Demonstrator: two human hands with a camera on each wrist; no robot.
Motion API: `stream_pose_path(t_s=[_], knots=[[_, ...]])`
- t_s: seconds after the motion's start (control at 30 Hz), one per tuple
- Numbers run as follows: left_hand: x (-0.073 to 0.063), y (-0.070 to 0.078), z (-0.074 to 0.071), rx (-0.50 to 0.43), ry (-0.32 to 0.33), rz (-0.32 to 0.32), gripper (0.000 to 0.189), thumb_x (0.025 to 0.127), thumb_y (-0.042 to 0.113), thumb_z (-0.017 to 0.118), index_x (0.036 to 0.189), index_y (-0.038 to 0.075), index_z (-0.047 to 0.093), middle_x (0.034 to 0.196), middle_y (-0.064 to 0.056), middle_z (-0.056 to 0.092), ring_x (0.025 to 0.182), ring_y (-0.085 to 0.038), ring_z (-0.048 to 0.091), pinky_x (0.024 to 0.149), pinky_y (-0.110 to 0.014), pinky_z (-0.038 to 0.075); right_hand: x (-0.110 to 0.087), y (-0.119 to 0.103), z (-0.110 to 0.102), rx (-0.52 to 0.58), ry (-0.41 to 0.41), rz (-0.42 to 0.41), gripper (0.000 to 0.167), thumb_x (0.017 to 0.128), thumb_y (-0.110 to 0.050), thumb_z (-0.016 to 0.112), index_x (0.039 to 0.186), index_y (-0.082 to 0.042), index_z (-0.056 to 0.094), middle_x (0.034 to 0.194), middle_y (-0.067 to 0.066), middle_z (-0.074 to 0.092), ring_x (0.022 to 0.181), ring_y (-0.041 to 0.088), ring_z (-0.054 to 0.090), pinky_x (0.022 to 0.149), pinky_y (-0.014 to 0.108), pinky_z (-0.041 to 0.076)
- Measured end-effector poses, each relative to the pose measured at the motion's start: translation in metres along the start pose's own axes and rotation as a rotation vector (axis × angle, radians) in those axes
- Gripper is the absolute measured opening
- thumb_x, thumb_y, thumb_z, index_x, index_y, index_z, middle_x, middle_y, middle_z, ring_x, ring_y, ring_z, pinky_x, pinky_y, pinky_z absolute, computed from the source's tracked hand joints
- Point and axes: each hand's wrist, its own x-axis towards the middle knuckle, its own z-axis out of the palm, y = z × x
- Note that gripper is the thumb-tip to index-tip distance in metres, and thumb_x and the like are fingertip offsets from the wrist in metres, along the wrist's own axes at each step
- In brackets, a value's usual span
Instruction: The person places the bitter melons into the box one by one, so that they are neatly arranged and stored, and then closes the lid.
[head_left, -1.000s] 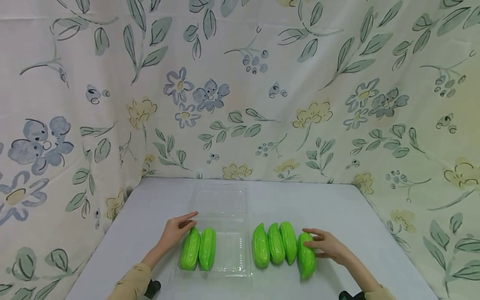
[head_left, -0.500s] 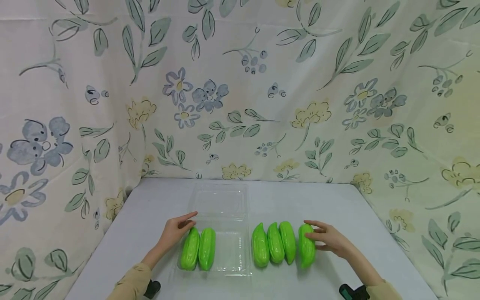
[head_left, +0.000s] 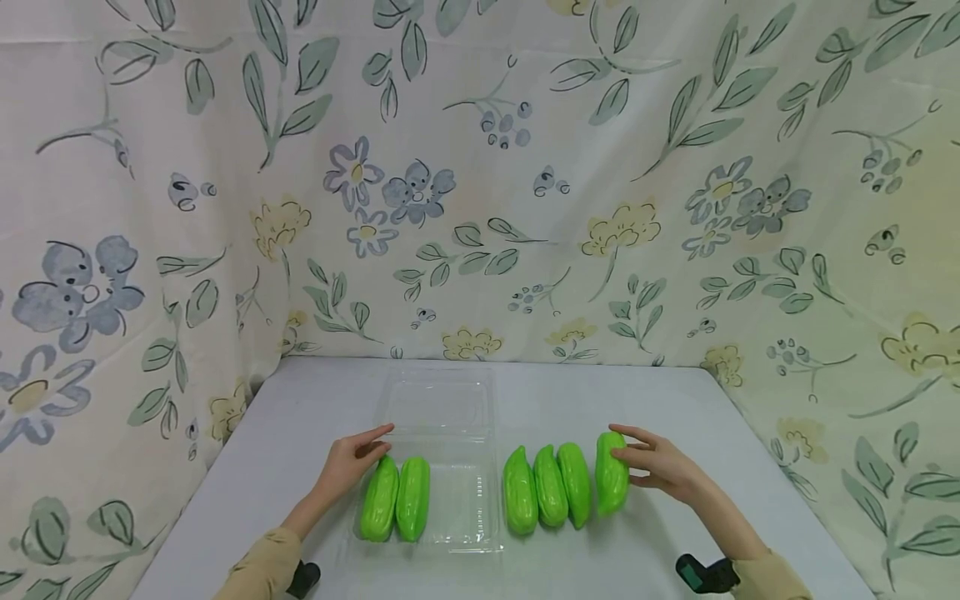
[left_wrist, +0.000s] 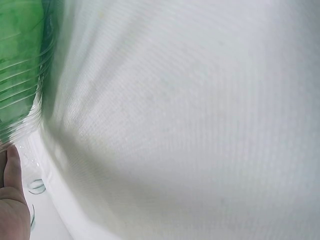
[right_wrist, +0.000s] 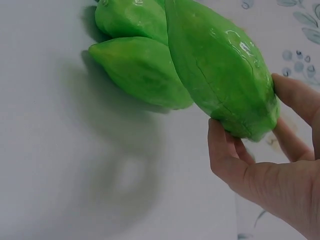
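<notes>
My right hand (head_left: 663, 468) holds a glossy green fruit, long and faintly ridged (head_left: 612, 473), raised off the table; in the right wrist view the thumb and fingers grip its blunt end (right_wrist: 225, 75). Directly left of it, several similar green fruits (head_left: 552, 487) lie side by side. A clear plastic box (head_left: 457, 500) with its lid (head_left: 438, 402) folded back has two more green fruits (head_left: 395, 500) in its left half. My left hand (head_left: 351, 465) holds the box's back left corner; in the left wrist view part of the thumb (left_wrist: 14, 170) touches the box, other fingers hidden.
The white table (head_left: 600, 408) carries all these things. A cloth with a leaf and flower print (head_left: 480, 183) hangs behind it and at both sides. Black wrist devices (head_left: 708, 575) are on both wrists.
My right hand has carried the green fruit up and away from me, toward the back of the table. The left hand and the other fruits have stayed put.
</notes>
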Motion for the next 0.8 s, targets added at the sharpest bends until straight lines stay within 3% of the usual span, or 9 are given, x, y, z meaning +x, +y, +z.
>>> stream_pose_path(t_s=[0.17,0.4,0.57,0.67,0.8], knots=[[0.000,0.000,0.001,0.004,0.006,-0.006,0.036,0.089,0.012,0.066,0.124,0.007,0.063,0.114,-0.018,0.068,0.094,-0.010,0.069,0.077,-0.018,0.055,0.002,0.000,0.002,0.011,0.002,-0.006,0.064,0.093,-0.027,0.062,0.146,-0.005,0.033,0.138,0.025,0.043,0.111,0.018,0.056,0.093,0.050,0.049],[-0.001,0.003,-0.001,-0.023,-0.011,-0.006,0.036,0.090,0.011,0.064,0.125,0.002,0.061,0.114,-0.021,0.067,0.096,-0.016,0.070,0.077,-0.015,0.053,0.003,0.000,0.009,0.029,0.009,-0.007,0.065,0.092,-0.029,0.063,0.146,-0.007,0.034,0.141,0.028,0.038,0.111,0.017,0.055,0.094,0.050,0.049],[-0.002,0.007,-0.002,-0.026,-0.017,-0.010,0.037,0.090,0.011,0.064,0.125,0.001,0.061,0.114,-0.020,0.067,0.096,-0.016,0.070,0.077,-0.016,0.053,0.004,-0.003,0.017,0.041,0.021,-0.015,0.063,0.092,-0.027,0.063,0.146,-0.008,0.035,0.145,0.033,0.029,0.119,0.025,0.053,0.095,0.052,0.048],[-0.003,0.021,-0.005,-0.026,-0.021,-0.017,0.036,0.089,0.006,0.064,0.124,0.000,0.061,0.115,-0.021,0.066,0.097,-0.024,0.069,0.077,-0.018,0.054,0.005,-0.005,0.023,0.044,0.033,-0.014,0.064,0.093,-0.025,0.062,0.146,-0.006,0.033,0.145,0.034,0.028,0.121,0.030,0.051,0.095,0.052,0.048],[-0.002,0.018,-0.005,-0.029,-0.031,-0.038,0.037,0.090,0.008,0.064,0.126,0.002,0.061,0.118,-0.020,0.066,0.099,-0.025,0.069,0.079,-0.017,0.053,0.006,-0.007,0.029,0.059,0.043,-0.013,0.064,0.093,-0.024,0.062,0.146,-0.005,0.033,0.145,0.033,0.029,0.121,0.030,0.051,0.094,0.052,0.048]])
